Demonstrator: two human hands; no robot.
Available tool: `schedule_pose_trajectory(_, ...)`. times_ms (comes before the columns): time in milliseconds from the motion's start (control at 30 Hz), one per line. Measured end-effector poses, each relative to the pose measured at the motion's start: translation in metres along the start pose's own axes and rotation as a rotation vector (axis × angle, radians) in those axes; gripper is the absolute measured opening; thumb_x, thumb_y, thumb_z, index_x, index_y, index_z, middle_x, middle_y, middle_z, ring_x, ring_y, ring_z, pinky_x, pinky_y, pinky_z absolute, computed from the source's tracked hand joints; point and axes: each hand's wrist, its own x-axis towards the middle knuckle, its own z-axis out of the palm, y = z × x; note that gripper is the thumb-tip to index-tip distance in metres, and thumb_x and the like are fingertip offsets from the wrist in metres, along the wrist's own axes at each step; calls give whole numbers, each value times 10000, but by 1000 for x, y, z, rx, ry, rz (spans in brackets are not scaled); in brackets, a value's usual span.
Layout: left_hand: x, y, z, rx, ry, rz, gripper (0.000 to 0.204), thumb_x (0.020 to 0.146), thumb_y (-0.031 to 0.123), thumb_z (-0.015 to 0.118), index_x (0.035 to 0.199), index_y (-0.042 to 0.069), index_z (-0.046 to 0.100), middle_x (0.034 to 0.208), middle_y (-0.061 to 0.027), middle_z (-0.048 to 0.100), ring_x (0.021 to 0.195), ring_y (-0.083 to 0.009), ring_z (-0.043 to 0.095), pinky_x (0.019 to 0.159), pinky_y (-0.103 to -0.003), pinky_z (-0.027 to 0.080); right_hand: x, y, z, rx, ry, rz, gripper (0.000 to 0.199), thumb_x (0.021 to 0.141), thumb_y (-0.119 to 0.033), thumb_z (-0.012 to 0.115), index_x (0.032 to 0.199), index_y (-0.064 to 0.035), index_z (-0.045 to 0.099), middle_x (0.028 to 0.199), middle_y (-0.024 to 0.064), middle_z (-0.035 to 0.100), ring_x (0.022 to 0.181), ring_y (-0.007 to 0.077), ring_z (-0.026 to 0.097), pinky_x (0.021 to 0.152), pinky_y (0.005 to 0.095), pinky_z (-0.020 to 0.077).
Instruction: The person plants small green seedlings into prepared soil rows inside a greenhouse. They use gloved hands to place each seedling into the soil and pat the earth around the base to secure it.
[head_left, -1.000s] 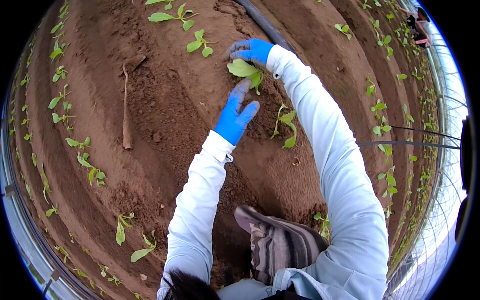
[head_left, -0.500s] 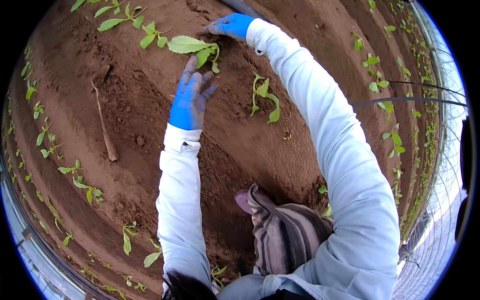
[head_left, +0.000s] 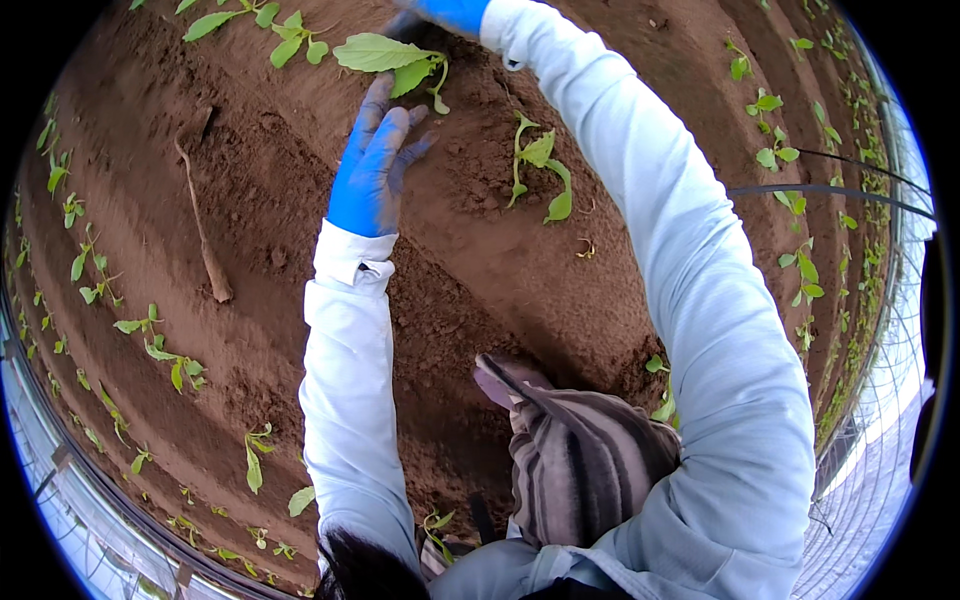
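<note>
Two blue-gloved hands work the dirt: my left hand (head_left: 375, 160) lies flat and open, patting soil, while my right hand (head_left: 445, 14) at twelve o'clock seems to steady the seedling (head_left: 385, 55), grip hidden.

Bare reddish-brown soil (head_left: 250, 200) fills view, raked into low ridges and furrows, crumbly clods in places. Rows of small green seedlings (head_left: 150, 340) along left side, another row (head_left: 790, 200) down right side. Dry brown stick (head_left: 200, 235) lying on soil at left. Thin black hose (head_left: 830, 190), probably irrigation line, crossing right side. Wire mesh fence (head_left: 860, 470) curving along lower right rim, pale ground beyond. Light-coloured edging (head_left: 60, 470) along lower left rim. Bright, even daylight, soft shadows.
</note>
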Motion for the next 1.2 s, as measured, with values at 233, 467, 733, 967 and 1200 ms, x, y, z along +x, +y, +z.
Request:
schedule_pose_trajectory(233,1,-2,-5,85,-22,8,626,933,299,491,1436,43,220,1419,-110,324,1244,-258,396,1021,-414,351,-25,-3,9,-238,351,166,668,895,-620,356,1130,-61,637,1111,165,632,1072,270,575,955,333,398)
schedule_pose_trajectory(467,0,-6,4,154,-42,4,621,937,279,487,1442,50,208,1438,-120,305,1265,-262,386,1025,-400,347,-21,3,6,-106,245,239,752,879,-676,287,1136,-60,632,1066,159,645,1056,275,561,968,351,382)
schedule_pose_trajectory(733,-3,0,6,168,-44,18,624,942,259,480,1450,55,182,1453,-125,281,1275,-269,377,1023,-395,353,-20,13,10,508,142,286,728,883,-668,308,1227,-83,569,1087,99,637,987,232,571,910,336,413)
schedule_pose_trajectory(967,-2,1,-4,179,93,107,677,943,271,472,1465,84,84,1477,-133,188,1221,-289,418,983,-412,398,-35,18,10,-62,566,128,634,904,-567,414,1104,-6,632,1037,144,659,988,236,604,920,313,424)
schedule_pose_trajectory(1200,9,-4,2,134,158,47,747,933,311,490,1463,66,25,1491,-161,130,1198,-292,431,958,-405,418,-29,34,12,-106,494,236,609,920,-551,379,1133,-39,630,1073,182,643,1027,246,596,923,321,427)
